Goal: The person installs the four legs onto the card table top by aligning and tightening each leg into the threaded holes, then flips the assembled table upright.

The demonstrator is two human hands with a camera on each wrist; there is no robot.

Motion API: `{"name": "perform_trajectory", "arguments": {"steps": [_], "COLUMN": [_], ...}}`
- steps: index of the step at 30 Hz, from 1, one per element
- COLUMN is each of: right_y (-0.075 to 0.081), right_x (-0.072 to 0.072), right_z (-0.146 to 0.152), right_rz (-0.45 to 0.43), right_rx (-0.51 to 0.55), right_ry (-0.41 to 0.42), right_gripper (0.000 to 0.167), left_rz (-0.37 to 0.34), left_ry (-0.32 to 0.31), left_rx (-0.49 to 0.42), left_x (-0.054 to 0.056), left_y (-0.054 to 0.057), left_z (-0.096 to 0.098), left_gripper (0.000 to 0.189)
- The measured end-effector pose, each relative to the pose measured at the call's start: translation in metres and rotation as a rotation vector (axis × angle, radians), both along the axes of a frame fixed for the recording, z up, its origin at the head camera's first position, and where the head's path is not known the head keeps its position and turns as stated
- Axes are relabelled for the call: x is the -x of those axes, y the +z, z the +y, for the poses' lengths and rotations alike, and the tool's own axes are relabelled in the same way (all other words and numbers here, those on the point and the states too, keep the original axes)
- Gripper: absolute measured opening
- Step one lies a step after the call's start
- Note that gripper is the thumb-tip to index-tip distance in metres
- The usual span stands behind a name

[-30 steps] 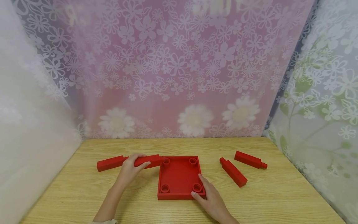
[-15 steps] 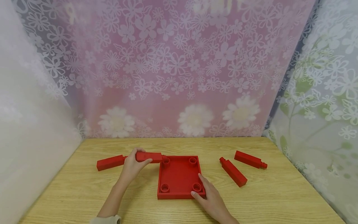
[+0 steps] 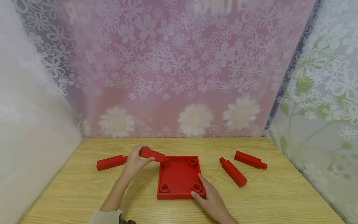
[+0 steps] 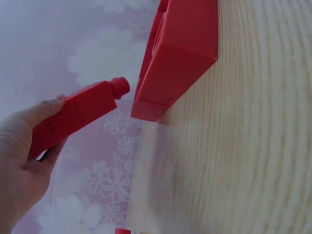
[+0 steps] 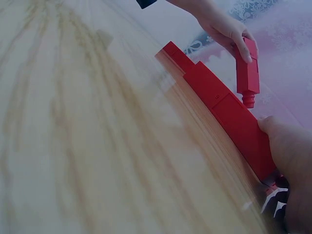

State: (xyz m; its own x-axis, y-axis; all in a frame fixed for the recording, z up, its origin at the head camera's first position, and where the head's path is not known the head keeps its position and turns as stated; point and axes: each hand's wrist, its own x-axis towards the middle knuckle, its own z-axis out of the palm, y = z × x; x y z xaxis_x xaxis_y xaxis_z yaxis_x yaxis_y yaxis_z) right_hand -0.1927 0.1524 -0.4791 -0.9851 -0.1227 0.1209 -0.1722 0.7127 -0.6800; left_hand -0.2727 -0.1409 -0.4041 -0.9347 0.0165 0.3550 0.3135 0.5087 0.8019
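A red table leg (image 3: 152,154), square with a narrow screw-like end, is held in my left hand (image 3: 136,161). Thumb and fingers grip its thick end. In the head view its narrow end overlaps the far-left round socket of a square red tabletop (image 3: 180,175). The left wrist view shows a gap between the leg (image 4: 78,114) and the tabletop (image 4: 178,63). The tabletop lies underside up, with a raised rim and a socket in each corner. My right hand (image 3: 211,199) holds its near-right corner, thumb on the front rim and fingers along the right side.
One more red leg (image 3: 111,162) lies left of my left hand. Two others, a nearer leg (image 3: 234,172) and a farther leg (image 3: 249,159), lie at the right. A flowered curtain (image 3: 179,77) hangs behind the wooden table (image 3: 251,205).
My left hand has risen and shifted slightly right; the held leg now slopes with its narrow end down toward the far-left socket. The right hand and tabletop stay nearly still.
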Motion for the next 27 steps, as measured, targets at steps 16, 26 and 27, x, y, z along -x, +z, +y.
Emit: {"name": "perform_trajectory", "arguments": {"steps": [16, 26, 27], "right_y": [0.001, 0.002, 0.002], "right_x": [0.000, 0.000, 0.000], "right_z": [-0.001, -0.002, -0.002], "right_rz": [0.007, -0.015, -0.015], "right_rx": [-0.003, -0.006, -0.008], "right_ry": [-0.003, -0.004, -0.003], "right_gripper": [0.080, 0.081, 0.081], "left_rz": [0.013, 0.041, 0.044], "left_ry": [-0.082, -0.130, -0.132], "left_rx": [0.123, 0.191, 0.202], "left_x": [0.016, 0.020, 0.020], "left_y": [0.016, 0.021, 0.021], "left_z": [0.018, 0.026, 0.027], "left_gripper": [0.043, 0.046, 0.046]}}
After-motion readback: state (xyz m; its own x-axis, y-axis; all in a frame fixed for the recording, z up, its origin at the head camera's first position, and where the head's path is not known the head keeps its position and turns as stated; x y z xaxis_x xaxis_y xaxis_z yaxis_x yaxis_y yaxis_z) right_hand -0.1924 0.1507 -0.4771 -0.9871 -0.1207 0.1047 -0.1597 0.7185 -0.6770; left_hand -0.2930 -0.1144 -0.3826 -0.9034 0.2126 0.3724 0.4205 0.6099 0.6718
